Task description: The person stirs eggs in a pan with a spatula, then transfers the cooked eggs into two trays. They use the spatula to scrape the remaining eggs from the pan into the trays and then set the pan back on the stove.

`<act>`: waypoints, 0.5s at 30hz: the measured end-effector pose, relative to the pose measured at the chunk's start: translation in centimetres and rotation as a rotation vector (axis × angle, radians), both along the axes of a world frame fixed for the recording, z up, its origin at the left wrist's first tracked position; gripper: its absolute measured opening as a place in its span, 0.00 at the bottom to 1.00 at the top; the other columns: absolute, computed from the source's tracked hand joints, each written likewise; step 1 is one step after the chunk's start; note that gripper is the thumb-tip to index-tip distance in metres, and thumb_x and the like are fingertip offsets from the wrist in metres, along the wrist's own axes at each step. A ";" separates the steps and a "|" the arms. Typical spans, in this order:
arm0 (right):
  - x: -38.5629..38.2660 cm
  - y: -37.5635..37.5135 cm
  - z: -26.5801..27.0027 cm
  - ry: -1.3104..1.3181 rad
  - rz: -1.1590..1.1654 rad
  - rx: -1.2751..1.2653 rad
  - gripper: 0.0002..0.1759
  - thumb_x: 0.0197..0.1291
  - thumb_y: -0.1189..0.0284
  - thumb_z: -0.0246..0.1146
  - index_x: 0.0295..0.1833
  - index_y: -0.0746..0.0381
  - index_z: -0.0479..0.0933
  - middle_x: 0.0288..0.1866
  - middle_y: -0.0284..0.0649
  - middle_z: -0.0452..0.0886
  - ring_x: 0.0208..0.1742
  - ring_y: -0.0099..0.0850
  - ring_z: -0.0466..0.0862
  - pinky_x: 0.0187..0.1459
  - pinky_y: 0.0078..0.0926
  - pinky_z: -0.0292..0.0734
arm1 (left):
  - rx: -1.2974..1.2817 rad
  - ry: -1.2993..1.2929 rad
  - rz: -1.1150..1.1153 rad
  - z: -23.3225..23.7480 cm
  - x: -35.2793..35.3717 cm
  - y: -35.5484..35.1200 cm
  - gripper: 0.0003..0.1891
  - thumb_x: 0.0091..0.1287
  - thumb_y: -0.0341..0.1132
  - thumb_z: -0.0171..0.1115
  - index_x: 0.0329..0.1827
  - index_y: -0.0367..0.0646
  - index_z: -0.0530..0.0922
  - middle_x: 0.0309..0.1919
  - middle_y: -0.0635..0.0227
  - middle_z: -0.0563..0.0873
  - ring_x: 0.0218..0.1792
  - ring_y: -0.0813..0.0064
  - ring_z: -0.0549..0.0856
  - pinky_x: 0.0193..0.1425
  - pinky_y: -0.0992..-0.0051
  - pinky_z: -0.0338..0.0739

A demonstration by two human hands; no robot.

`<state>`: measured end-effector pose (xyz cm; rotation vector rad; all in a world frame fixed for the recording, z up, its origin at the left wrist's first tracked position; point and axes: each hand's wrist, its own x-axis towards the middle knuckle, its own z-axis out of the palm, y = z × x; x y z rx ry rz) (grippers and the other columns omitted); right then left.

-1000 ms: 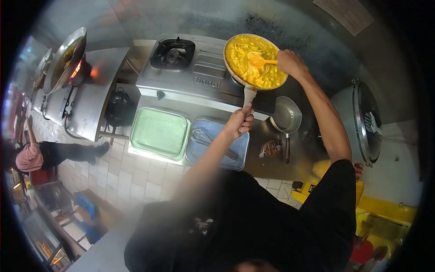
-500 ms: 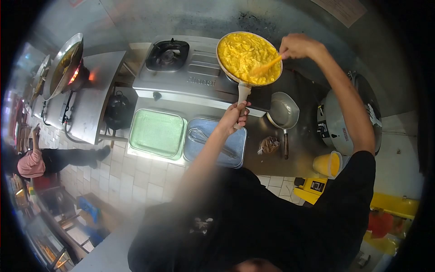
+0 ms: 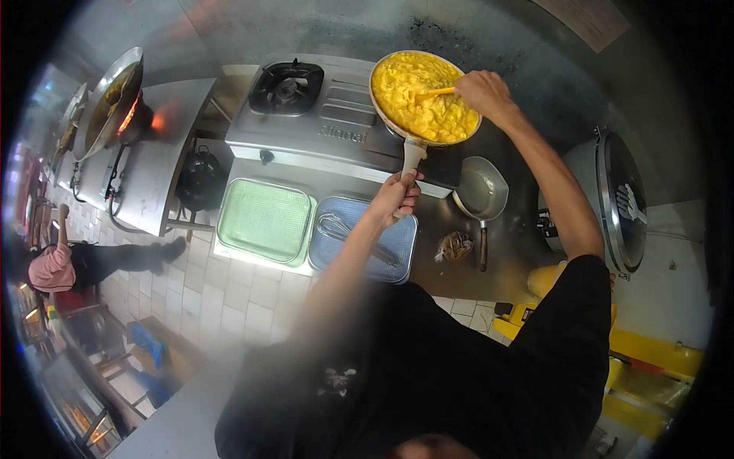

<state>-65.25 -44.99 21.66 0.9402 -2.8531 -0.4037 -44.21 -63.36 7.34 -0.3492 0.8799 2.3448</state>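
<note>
Yellow scrambled eggs (image 3: 420,80) fill a frying pan (image 3: 395,126) on the right side of a steel gas stove (image 3: 306,130). My left hand (image 3: 396,199) is closed around the pan's pale handle (image 3: 413,155). Over the pan's right rim, my right hand (image 3: 483,90) grips an orange spatula (image 3: 440,92), whose blade end is sunk in the eggs. To the right of the handle sits a small saucepan (image 3: 482,191) with a dark handle. Below my left forearm lies a blue-lined tray (image 3: 359,214) with a whisk (image 3: 355,236) in it.
A green-lined tray (image 3: 264,218) stands left of the blue one. A small bag (image 3: 456,246) lies by the saucepan. At right is a large round-lidded cooker (image 3: 621,199). Flames (image 3: 130,115) burn under a wok (image 3: 107,107) at left, and a person in pink (image 3: 52,269) stands beyond.
My right hand has shifted slightly left and down, and the spatula has swung from angled down-left to nearly level, its tip now higher in the eggs. My left hand keeps its hold.
</note>
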 end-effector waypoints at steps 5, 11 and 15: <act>1.0 1.3 2.1 0.011 -0.069 -0.114 0.14 0.65 0.65 0.64 0.44 0.65 0.85 0.39 0.51 0.87 0.46 0.46 0.87 0.47 0.46 0.80 | 0.034 -0.012 0.036 -0.1 0.1 0.1 0.12 0.80 0.45 0.50 0.50 0.46 0.70 0.24 0.78 0.65 0.18 0.88 0.59 0.15 0.84 0.50; 0.2 2.9 -1.7 -0.014 -0.353 -0.162 0.13 0.66 0.63 0.61 0.47 0.58 0.86 0.46 0.48 0.86 0.52 0.48 0.84 0.54 0.48 0.78 | 0.024 0.005 0.020 -0.3 0.0 0.0 0.12 0.80 0.45 0.50 0.50 0.46 0.70 0.24 0.78 0.65 0.17 0.88 0.59 0.15 0.84 0.51; 0.6 1.7 -3.5 -0.228 -0.373 -0.100 0.14 0.63 0.62 0.62 0.48 0.58 0.85 0.48 0.50 0.86 0.52 0.50 0.84 0.53 0.47 0.79 | -0.007 -0.005 0.009 0.2 0.1 0.3 0.12 0.80 0.45 0.50 0.50 0.46 0.70 0.24 0.78 0.65 0.17 0.88 0.58 0.15 0.84 0.51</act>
